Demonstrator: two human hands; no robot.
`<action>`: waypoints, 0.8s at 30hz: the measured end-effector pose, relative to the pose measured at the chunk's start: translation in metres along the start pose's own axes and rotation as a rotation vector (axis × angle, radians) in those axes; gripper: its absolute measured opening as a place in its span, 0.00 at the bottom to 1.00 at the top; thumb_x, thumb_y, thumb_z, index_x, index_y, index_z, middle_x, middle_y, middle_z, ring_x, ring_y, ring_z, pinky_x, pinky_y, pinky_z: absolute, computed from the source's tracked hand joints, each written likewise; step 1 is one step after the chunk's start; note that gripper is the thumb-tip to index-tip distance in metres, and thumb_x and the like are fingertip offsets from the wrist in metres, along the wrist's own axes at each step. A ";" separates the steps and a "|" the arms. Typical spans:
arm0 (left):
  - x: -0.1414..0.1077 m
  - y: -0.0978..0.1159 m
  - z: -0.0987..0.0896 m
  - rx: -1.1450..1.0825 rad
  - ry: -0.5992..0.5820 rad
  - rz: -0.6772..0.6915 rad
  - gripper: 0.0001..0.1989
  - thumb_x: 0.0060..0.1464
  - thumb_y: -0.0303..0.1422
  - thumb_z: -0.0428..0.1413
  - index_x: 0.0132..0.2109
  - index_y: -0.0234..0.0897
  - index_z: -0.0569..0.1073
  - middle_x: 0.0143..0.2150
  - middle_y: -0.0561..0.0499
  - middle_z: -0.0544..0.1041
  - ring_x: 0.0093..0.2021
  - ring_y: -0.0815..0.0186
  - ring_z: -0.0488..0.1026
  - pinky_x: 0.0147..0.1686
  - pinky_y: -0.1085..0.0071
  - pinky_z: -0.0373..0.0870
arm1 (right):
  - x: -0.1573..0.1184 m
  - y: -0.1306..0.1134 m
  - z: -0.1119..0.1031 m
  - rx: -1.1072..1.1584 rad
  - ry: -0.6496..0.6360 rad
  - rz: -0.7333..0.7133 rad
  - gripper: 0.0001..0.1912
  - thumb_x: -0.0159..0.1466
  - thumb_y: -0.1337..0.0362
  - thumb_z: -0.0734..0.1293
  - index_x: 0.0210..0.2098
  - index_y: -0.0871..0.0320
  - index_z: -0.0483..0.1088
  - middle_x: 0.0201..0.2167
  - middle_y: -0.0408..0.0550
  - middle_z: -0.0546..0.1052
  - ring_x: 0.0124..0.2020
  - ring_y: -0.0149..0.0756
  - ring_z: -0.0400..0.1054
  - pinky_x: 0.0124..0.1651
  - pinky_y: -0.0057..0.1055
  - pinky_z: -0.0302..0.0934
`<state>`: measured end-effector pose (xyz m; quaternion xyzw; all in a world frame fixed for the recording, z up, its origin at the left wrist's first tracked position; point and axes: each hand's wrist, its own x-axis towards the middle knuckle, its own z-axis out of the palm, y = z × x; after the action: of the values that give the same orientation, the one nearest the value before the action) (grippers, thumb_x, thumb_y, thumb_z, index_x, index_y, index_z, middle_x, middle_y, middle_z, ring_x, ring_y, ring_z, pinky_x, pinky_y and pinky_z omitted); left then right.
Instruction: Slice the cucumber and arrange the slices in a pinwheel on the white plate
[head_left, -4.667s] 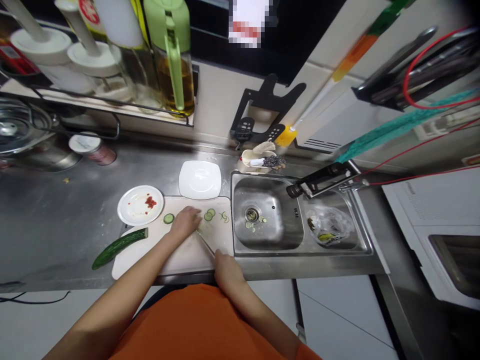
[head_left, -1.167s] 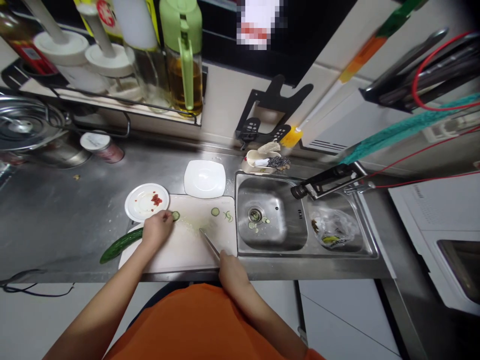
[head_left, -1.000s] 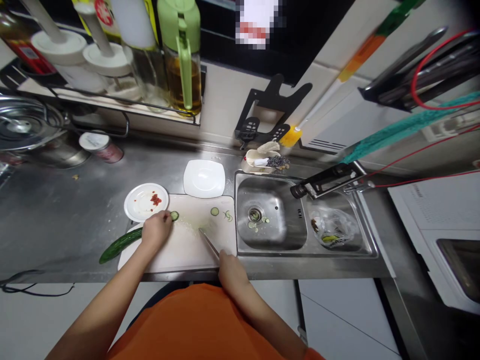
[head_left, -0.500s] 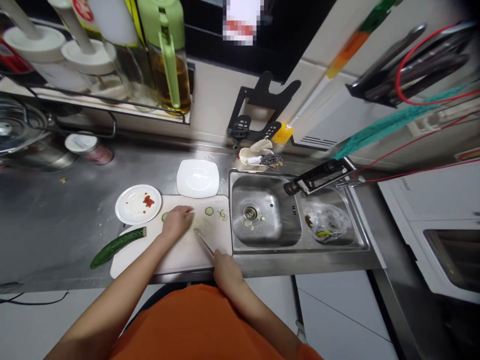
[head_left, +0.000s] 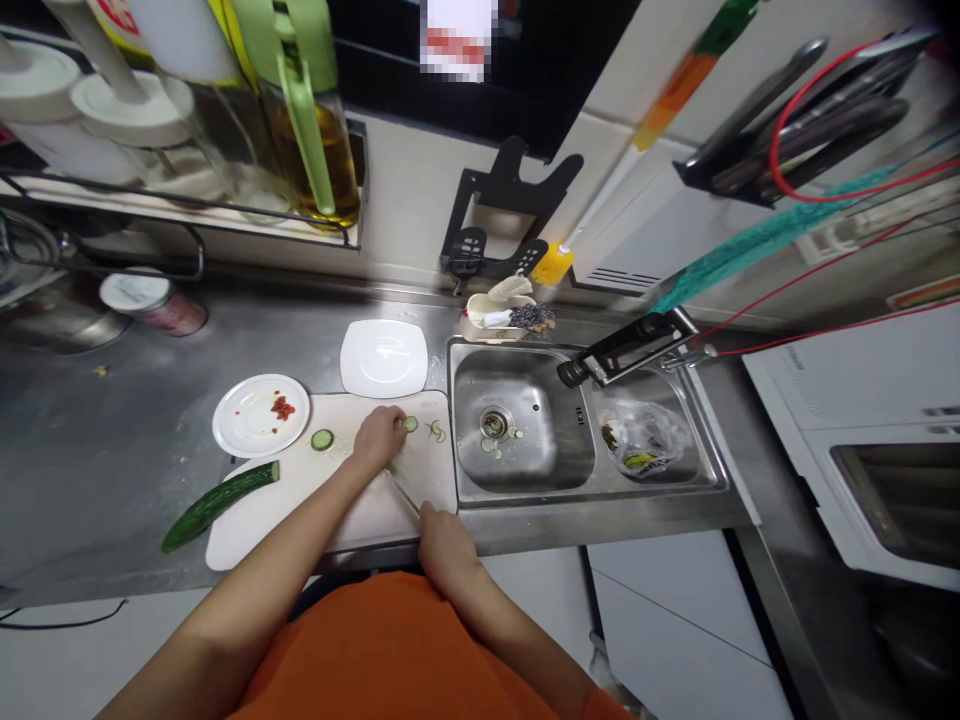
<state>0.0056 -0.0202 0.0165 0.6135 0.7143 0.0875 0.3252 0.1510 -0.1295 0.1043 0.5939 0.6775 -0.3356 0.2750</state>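
Note:
My left hand (head_left: 381, 437) is over the white cutting board (head_left: 315, 500), its fingertips closed at the edge of a cucumber slice (head_left: 410, 424). In my right hand (head_left: 444, 540), at the board's front edge, is the handle of a knife (head_left: 403, 493) whose blade points up and left, below my left hand. Another round slice (head_left: 322, 440) lies left of my left hand, and thin green peel pieces (head_left: 437, 432) lie near the board's right edge. A cut cucumber (head_left: 221, 506) rests across the board's left edge.
Behind the board are a white plate with red bits (head_left: 247, 434) and a square white plate (head_left: 384, 358). To the right, a double sink (head_left: 555, 455) holds slices by the drain and a plastic bag (head_left: 652, 435). A faucet (head_left: 637, 345) reaches over it. Bottles stand on a shelf (head_left: 255, 218).
My left hand has moved right across the board to the slice there, uncovering the left slice. The camera view has shifted slightly. My right hand still holds the knife.

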 end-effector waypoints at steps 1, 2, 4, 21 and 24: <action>0.000 0.001 -0.001 -0.013 -0.004 -0.004 0.08 0.49 0.30 0.54 0.38 0.39 0.75 0.37 0.48 0.75 0.37 0.63 0.71 0.36 0.70 0.62 | 0.000 0.000 0.000 0.000 -0.001 0.003 0.18 0.64 0.78 0.54 0.49 0.62 0.65 0.39 0.59 0.77 0.46 0.44 0.73 0.42 0.33 0.66; 0.000 0.003 -0.001 -0.027 -0.011 -0.008 0.07 0.49 0.30 0.53 0.36 0.39 0.74 0.36 0.49 0.76 0.36 0.63 0.70 0.35 0.70 0.62 | 0.001 0.000 0.000 -0.001 0.000 0.004 0.18 0.64 0.78 0.53 0.50 0.62 0.65 0.39 0.59 0.77 0.46 0.44 0.73 0.42 0.33 0.66; -0.002 0.005 -0.003 -0.058 -0.025 -0.014 0.04 0.50 0.30 0.53 0.34 0.39 0.73 0.32 0.51 0.76 0.33 0.64 0.70 0.32 0.71 0.61 | 0.001 0.001 0.000 0.001 0.005 -0.002 0.19 0.64 0.78 0.53 0.50 0.62 0.65 0.39 0.59 0.77 0.46 0.44 0.73 0.42 0.33 0.66; -0.044 -0.062 -0.042 -0.071 -0.003 -0.086 0.08 0.51 0.32 0.50 0.33 0.41 0.75 0.28 0.53 0.76 0.31 0.65 0.71 0.32 0.72 0.62 | 0.003 0.004 -0.003 -0.007 -0.013 -0.009 0.19 0.65 0.77 0.52 0.50 0.61 0.65 0.39 0.58 0.77 0.45 0.44 0.73 0.41 0.33 0.65; -0.048 -0.066 -0.033 -0.019 0.074 0.006 0.11 0.53 0.31 0.49 0.37 0.40 0.77 0.35 0.48 0.78 0.40 0.61 0.72 0.39 0.69 0.64 | 0.005 0.004 -0.001 0.002 -0.010 -0.005 0.18 0.65 0.77 0.53 0.49 0.61 0.65 0.39 0.58 0.77 0.45 0.43 0.73 0.40 0.31 0.64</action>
<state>-0.0656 -0.0717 0.0245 0.6089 0.7231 0.1178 0.3042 0.1546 -0.1256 0.1009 0.5906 0.6773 -0.3401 0.2771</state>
